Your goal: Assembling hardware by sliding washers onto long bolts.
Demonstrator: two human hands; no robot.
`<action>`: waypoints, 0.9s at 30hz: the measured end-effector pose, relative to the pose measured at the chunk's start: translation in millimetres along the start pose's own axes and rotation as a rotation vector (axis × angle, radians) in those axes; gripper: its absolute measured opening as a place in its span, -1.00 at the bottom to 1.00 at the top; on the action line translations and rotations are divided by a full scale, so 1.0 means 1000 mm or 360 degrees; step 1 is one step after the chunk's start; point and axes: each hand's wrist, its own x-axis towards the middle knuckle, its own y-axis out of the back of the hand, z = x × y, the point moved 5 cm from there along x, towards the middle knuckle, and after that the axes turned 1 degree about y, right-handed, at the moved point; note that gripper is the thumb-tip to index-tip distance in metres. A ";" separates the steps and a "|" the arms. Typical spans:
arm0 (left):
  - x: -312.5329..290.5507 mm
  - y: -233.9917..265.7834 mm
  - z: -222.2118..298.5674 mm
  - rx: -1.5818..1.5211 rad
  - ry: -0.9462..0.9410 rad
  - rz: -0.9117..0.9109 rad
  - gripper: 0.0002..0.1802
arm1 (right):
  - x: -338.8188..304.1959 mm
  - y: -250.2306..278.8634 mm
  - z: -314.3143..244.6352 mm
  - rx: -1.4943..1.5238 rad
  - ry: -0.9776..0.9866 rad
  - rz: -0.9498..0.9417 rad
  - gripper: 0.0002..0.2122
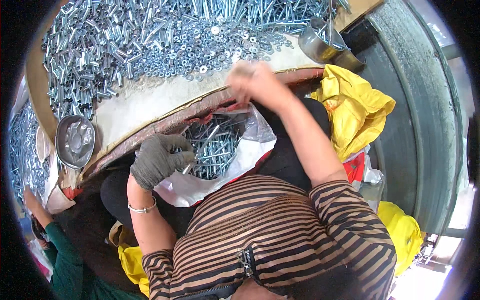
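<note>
My left hand [159, 159], in a grey glove, is closed at the left side of an opened white sack [250, 157]. A small shiny metal piece shows at its fingertips; I cannot make out its exact kind. Long thin bolts [215, 152] fill the sack, which rests in my lap against the table edge. My bare right hand [252, 84] is raised over the padded table edge, close to the loose washers [200, 55]. Motion smears its fingers, so whether they hold anything does not show.
Metal sleeves [85, 55] and more bolts heap across the table's far side. A metal bowl [75, 141] sits at the left, metal cups [322, 42] at the right. Yellow sacks [352, 110] lie right of me. Another person's green sleeve [67, 250] is at far left.
</note>
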 end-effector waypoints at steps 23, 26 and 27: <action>0.031 0.012 -0.034 -0.2000 -0.0110 0.0643 -0.68 | -0.004 0.029 -0.063 -0.0014 0.0973 0.0858 -0.87; 0.035 0.008 -0.036 -0.2590 -0.0411 0.0285 -0.69 | -0.023 -0.005 -0.061 0.0432 0.0853 0.0666 -0.88; 0.033 0.007 -0.037 -0.2581 -0.0407 0.0313 -0.69 | -0.026 -0.017 -0.059 0.0689 0.0786 0.0577 -0.87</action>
